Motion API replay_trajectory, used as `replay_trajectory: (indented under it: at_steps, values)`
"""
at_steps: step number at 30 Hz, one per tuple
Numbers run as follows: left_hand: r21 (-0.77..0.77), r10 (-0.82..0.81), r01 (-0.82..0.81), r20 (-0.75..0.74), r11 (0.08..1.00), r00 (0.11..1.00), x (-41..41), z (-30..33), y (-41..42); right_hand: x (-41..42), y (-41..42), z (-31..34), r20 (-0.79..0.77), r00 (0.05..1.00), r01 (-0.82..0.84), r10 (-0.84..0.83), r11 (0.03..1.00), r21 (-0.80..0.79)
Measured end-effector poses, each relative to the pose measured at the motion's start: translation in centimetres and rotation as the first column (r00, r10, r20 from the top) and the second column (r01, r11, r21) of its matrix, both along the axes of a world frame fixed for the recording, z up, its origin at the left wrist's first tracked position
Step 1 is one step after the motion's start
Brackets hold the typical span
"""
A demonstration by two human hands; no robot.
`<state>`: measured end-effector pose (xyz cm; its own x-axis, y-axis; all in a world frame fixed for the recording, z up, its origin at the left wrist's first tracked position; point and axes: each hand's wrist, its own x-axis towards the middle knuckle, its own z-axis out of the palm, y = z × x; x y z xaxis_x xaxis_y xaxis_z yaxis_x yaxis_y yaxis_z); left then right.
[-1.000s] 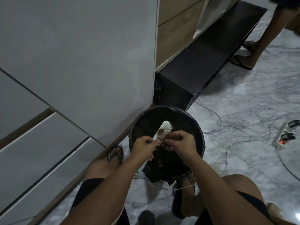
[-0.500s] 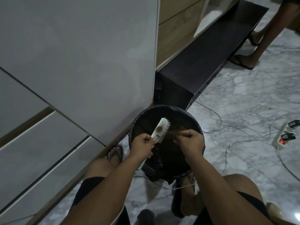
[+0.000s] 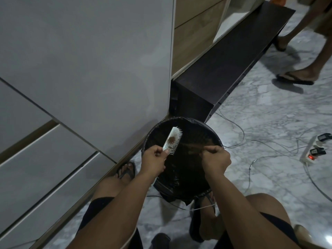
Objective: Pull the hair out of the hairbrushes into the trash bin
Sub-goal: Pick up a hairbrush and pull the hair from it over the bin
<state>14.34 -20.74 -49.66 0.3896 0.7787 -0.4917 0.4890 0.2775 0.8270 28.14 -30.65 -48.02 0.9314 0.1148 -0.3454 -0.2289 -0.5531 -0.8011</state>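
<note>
A white hairbrush [image 3: 172, 139] with a clump of brown hair among its bristles is held over the black-lined round trash bin [image 3: 213, 131]. My left hand [image 3: 154, 160] grips the brush handle at the bin's left rim. My right hand [image 3: 216, 159] sits over the bin's right side and pinches a strand of brown hair [image 3: 192, 147] that stretches from the bristles to my fingers.
White cabinet fronts [image 3: 80, 78] stand close on the left, and a dark low bench [image 3: 224, 69] runs behind the bin. Cables and a power strip [image 3: 313, 150] lie on the marble floor to the right. Another person's legs in sandals [image 3: 296, 78] are at the upper right.
My right hand has drawn away from the brush to the right, pulling a strand of hair out with it. The other person's feet have shifted at the upper right.
</note>
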Motion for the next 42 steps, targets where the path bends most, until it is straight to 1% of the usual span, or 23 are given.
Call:
replay_trajectory:
  at_steps: [1, 3, 5, 6, 8, 9, 10, 11, 12, 13, 16, 18, 20, 22, 24, 28, 30, 32, 34, 36, 37, 39, 42]
  values:
    - [0.009, -0.001, 0.001, 0.005, 1.000, 1.000, 0.0, 0.1, 0.0, 0.0, 0.0, -0.1, -0.015, 0.999, -0.039, 0.039, 0.999, -0.021]
    - [0.044, -0.024, 0.024, 0.000, 0.999, 1.000, 0.0, 0.1, 0.1, 0.1, -0.2, -0.4, -0.092, 0.977, -0.199, 0.192, 0.978, -0.069]
    - [0.106, -0.066, 0.068, -0.022, 0.992, 0.998, -0.1, 0.2, 0.4, -0.1, -0.3, -0.3, -0.200, 0.909, -0.385, 0.366, 0.920, -0.069]
    - [0.138, -0.084, 0.087, -0.030, 0.987, 0.996, -0.1, 0.2, 0.4, -0.3, -0.3, -0.2, -0.227, 0.866, -0.473, 0.446, 0.877, -0.083]
    - [0.187, -0.118, 0.124, -0.040, 0.975, 0.992, -0.2, 0.4, 0.3, -0.6, -0.3, -0.1, -0.204, 0.793, -0.605, 0.574, 0.781, -0.157]
    - [0.216, -0.141, 0.149, -0.053, 0.965, 0.989, -0.2, 0.4, 0.2, -0.8, -0.2, 0.1, -0.159, 0.770, -0.638, 0.618, 0.747, -0.186]
    - [0.253, -0.165, 0.179, -0.073, 0.951, 0.984, -0.3, 0.5, 0.1, -0.9, -0.1, 0.3, -0.103, 0.756, -0.653, 0.646, 0.734, -0.188]
    - [0.292, -0.189, 0.210, -0.099, 0.933, 0.977, -0.3, 0.7, 0.0, -1.1, -0.1, 0.5, -0.051, 0.748, -0.661, 0.662, 0.733, -0.161]
    - [0.324, -0.209, 0.239, -0.124, 0.915, 0.970, -0.3, 0.8, -0.1, -1.2, -0.1, 0.5, -0.030, 0.748, -0.662, 0.663, 0.743, -0.095]
    - [0.351, -0.224, 0.261, -0.144, 0.899, 0.964, -0.4, 0.9, -0.1, -1.2, 0.0, 0.7, -0.048, 0.753, -0.658, 0.657, 0.753, -0.010]
    - [0.385, -0.249, 0.294, -0.162, 0.875, 0.955, -0.5, 1.1, -0.3, -1.4, -0.2, 1.3, -0.213, 0.717, -0.621, 0.664, 0.747, 0.236]
    - [0.390, -0.264, 0.304, -0.155, 0.869, 0.952, -0.5, 1.3, -0.3, -1.4, -0.2, 1.4, -0.294, 0.696, -0.574, 0.655, 0.754, 0.320]
    - [0.391, -0.272, 0.307, -0.144, 0.868, 0.952, -0.6, 1.3, -0.3, -1.3, -0.2, 1.3, -0.323, 0.691, -0.539, 0.647, 0.758, 0.366]
    - [0.389, -0.277, 0.309, -0.138, 0.868, 0.951, -0.6, 1.4, -0.3, -1.4, -0.2, 1.2, -0.302, 0.713, -0.533, 0.632, 0.769, 0.353]
    - [0.392, -0.279, 0.309, -0.135, 0.866, 0.951, -0.6, 1.4, -0.3, -1.4, -0.2, 1.1, -0.255, 0.743, -0.551, 0.618, 0.782, 0.292]
    - [0.412, -0.247, 0.284, -0.142, 0.866, 0.959, -0.7, 1.1, -0.3, -1.3, -0.1, 0.6, -0.166, 0.765, -0.597, 0.622, 0.782, 0.180]
    - [0.390, -0.226, 0.262, -0.135, 0.883, 0.965, -0.7, 1.0, -0.1, -1.1, -0.2, 0.3, -0.087, 0.761, -0.637, 0.643, 0.766, 0.085]
    - [0.356, -0.199, 0.240, -0.148, 0.903, 0.969, -0.7, 1.0, 0.1, -0.9, -0.3, 0.3, -0.022, 0.739, -0.672, 0.673, 0.739, 0.037]
    - [0.284, -0.143, 0.175, -0.132, 0.943, 0.981, -0.6, 0.8, 0.3, -0.6, -0.3, 0.2, 0.001, 0.742, -0.671, 0.671, 0.741, 0.020]
    - [0.153, -0.044, 0.055, -0.079, 0.987, 0.996, -0.6, 0.6, 0.7, -0.4, -0.3, 0.3, 0.010, 0.750, -0.661, 0.661, 0.750, -0.010]
    - [0.101, -0.014, 0.021, -0.068, 0.995, 0.998, -0.6, 0.6, 0.8, -0.3, -0.3, 0.3, 0.020, 0.758, -0.652, 0.652, 0.758, -0.025]
    - [0.047, -0.003, 0.006, -0.061, 0.999, 0.998, -0.6, 0.6, 0.9, -0.2, -0.3, 0.1, 0.034, 0.778, -0.626, 0.628, 0.778, -0.044]
    - [0.016, 0.018, -0.017, -0.060, 1.000, 0.998, -0.6, 0.7, 0.9, -0.1, -0.3, 0.0, 0.028, 0.793, -0.607, 0.609, 0.793, -0.059]
